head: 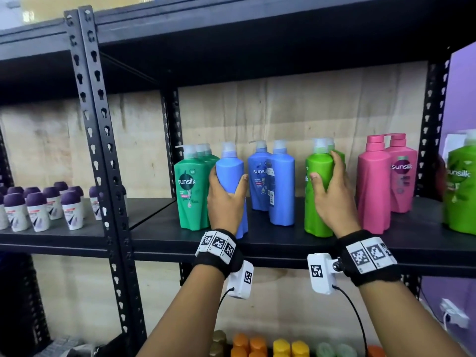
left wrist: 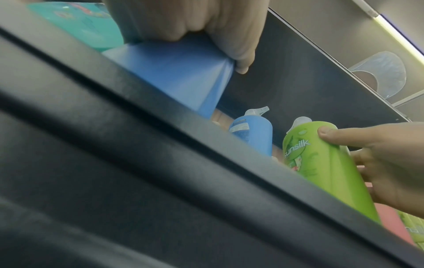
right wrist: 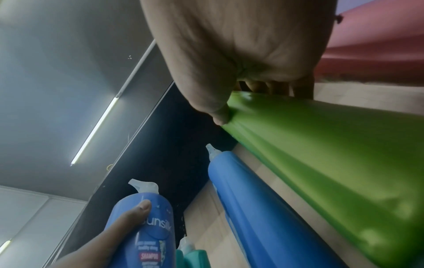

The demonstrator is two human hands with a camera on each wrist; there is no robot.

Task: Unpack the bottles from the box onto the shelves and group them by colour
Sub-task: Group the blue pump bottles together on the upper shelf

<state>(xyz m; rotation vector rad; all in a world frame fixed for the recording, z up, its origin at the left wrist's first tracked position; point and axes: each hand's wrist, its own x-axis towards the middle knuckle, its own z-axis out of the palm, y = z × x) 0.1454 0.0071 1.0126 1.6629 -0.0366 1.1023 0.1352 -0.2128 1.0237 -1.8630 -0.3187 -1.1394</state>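
Both forearms reach up from the bottom of the head view, each wearing a black wrist band (head: 219, 256) with square code tags and a white camera unit. On the left, the left hand (head: 225, 199) wraps its fingers and thumb round the body of a blue bottle (head: 230, 176), which stands upright on the black shelf (head: 257, 243) just beside the dark green bottles (head: 192, 186). On the other side, the right hand (head: 332, 194) grips a light green bottle (head: 318, 186), thumb on its front and fingers curled over the far side, near the pump; this bottle also stands on the shelf, with a second light green one directly behind it. Between the two held bottles stand two more blue bottles (head: 273, 179), close together. Right of the light green pair are two pink bottles (head: 383, 181), and at the right edge of the view another light green bottle (head: 461, 186). On the neighbouring shelf to the left are rows of small white deodorant rollers (head: 43, 207) with purple caps. Below, orange and yellow bottle tops (head: 270, 346) show on a lower level. Plywood backs the shelving.
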